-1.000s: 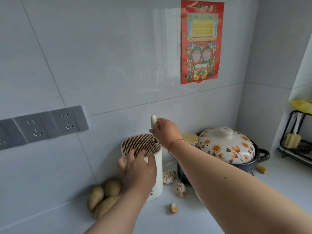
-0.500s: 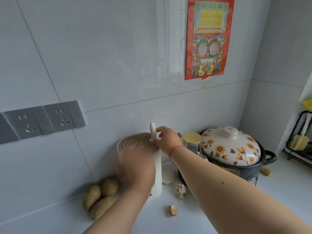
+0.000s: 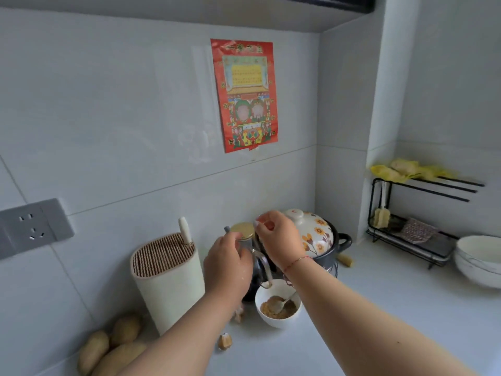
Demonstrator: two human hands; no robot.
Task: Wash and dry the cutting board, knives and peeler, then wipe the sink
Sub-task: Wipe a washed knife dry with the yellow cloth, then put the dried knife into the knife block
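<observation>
The knife (image 3: 185, 230) stands put away in the cream knife block (image 3: 166, 280), only its pale handle showing above the ribbed top at the right rear corner, so judging by that the washing and drying of at least one blade looks finished. The cutting board, the peeler, any other knives and the sink are nowhere in sight, so I cannot say how they stand; wiping the sink presumably remains. Just right of the block, the left hand (image 3: 227, 270) has its grip curled round a dark glass jar (image 3: 250, 267) under its gold lid (image 3: 243, 230), while the right hand (image 3: 279, 240) pinches something small and pale above it, too blurred to name. In front sits a white bowl (image 3: 278, 318) of brown crumbs on the counter (image 3: 379, 308). The red poster (image 3: 244, 93) on the wall carries printed characters, but none are legible from here.
</observation>
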